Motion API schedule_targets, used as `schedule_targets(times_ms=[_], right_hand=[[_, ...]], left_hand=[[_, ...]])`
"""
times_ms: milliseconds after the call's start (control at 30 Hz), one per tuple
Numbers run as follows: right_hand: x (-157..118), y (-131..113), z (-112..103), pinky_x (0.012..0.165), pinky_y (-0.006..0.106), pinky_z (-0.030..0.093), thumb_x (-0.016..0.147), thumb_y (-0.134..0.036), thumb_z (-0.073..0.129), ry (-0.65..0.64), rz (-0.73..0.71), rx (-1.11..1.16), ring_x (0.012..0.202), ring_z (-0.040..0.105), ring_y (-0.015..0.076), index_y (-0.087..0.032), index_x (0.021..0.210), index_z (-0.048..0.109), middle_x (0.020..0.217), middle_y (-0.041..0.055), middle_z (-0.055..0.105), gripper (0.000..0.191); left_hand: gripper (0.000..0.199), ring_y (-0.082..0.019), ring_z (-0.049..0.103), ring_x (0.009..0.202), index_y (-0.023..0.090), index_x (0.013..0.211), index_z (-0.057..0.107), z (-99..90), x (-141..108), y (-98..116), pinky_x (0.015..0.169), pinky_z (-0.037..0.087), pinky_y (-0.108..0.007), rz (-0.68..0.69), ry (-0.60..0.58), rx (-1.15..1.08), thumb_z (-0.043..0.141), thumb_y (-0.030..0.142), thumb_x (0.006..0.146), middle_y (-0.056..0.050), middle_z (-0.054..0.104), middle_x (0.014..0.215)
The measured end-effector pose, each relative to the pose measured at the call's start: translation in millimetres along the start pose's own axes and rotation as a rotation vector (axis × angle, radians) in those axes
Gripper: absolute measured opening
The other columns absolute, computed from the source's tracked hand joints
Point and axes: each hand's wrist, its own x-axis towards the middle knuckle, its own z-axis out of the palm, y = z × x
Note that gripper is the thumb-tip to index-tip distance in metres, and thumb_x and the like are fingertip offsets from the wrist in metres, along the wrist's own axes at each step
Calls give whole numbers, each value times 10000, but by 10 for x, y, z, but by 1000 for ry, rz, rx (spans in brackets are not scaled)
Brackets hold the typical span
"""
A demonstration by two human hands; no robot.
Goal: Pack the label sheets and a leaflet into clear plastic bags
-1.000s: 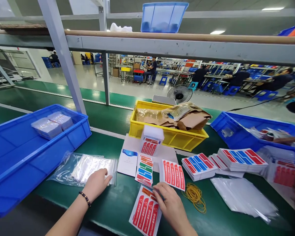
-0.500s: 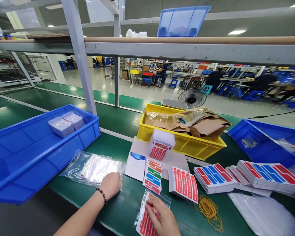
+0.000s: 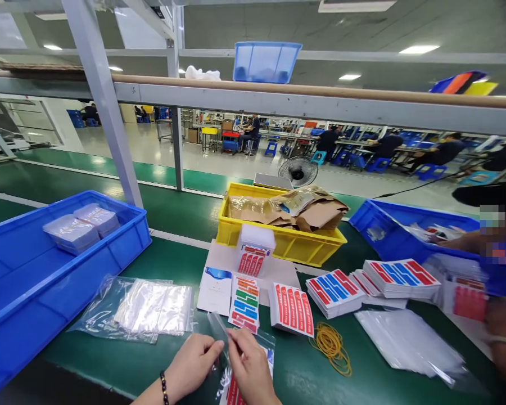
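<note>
My left hand [image 3: 196, 360], with a beaded bracelet at the wrist, pinches a clear plastic bag [image 3: 216, 326] between thumb and fingers. Close beside it, my right hand [image 3: 249, 363] has its fingertips closed on the same bag's edge. Under my right hand lies a clear bag with red-printed label sheets [image 3: 233, 394], largely covered by the hand. A pile of clear bags [image 3: 152, 306] lies to the left. Just beyond my hands are a multicoloured label sheet [image 3: 244, 301], a white card with a blue top [image 3: 215, 292] and a stack of red label sheets [image 3: 292, 309].
A blue bin [image 3: 122, 236] holds wrapped stacks at left. Behind stands a yellow bin [image 3: 312, 247] with brown paper. Rubber bands [image 3: 332, 349], red-and-blue card stacks [image 3: 335, 292] and plastic bags [image 3: 409, 340] lie rightward. Another person's arm [image 3: 504, 332] reaches in at far right.
My left hand has left the pile of clear bags and come right, beside my right hand, with a clear bag now between them. The view has shifted rightward; another person's arms now show.
</note>
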Motion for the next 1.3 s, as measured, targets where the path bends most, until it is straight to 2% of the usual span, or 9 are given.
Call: schedule_targets(times_ms=[100,200,300,400,567,733,933,1167,1300], right_hand=[[8,-106,-91,591,252,425,837,-81,376,129,-332,-271,684,512,134,-118,1040,559,756,71,526,275],[17,-199,-146,583,261,426,802,-53,401,158,-456,-390,702,502,145,-106,1070,526,794,86,531,300],[4,-215,-177,671,269,451,806,-88,444,109,-387,-304,802,518,152,-124,1116,491,902,93,546,316],[-25,-169,-188,728,262,446,793,-120,485,-6,-205,-139,848,519,144,-167,1066,500,929,61,554,277],[-19,-163,-230,625,207,422,757,-102,492,-136,38,-3,723,515,109,-171,912,570,812,25,550,187],[17,-213,-317,715,220,433,844,-150,397,-133,13,-1,812,539,113,-166,927,588,865,45,564,209],[-5,-149,-319,754,203,438,804,-105,423,-156,-35,-48,862,538,105,-163,1012,549,919,44,554,251],[-9,-86,-272,523,194,389,849,-141,387,36,-244,-335,577,507,100,-147,692,492,642,21,515,189],[-4,46,-271,507,224,362,847,-157,399,164,-333,-527,539,469,121,-155,649,422,591,29,461,200]], left_hand=[[554,-93,395,460,118,628,433,34,58,26,469,306,-208,76,58,-139,305,635,781,-15,428,524],[515,-96,393,452,120,613,428,71,120,48,463,293,-212,70,74,-196,331,600,774,-16,424,504],[487,-101,385,455,130,601,407,94,141,86,459,282,-217,71,64,-195,317,582,760,-10,399,498],[477,-105,373,500,133,604,397,97,119,147,488,285,-223,113,70,-152,325,575,767,-10,390,540],[472,-117,372,577,129,568,397,102,65,206,562,293,-231,149,120,-53,345,545,783,-23,403,572],[384,-114,431,601,110,646,486,111,58,157,606,327,-217,221,49,-68,347,409,841,-28,482,615],[315,-110,440,620,104,627,526,130,72,158,624,324,-206,223,111,-30,410,331,813,-29,503,626],[380,-110,430,626,114,607,443,234,58,83,608,281,-217,284,173,151,323,369,863,-47,526,652],[314,-103,351,565,118,597,384,319,64,37,547,217,-236,388,249,292,307,299,843,-43,475,599]])
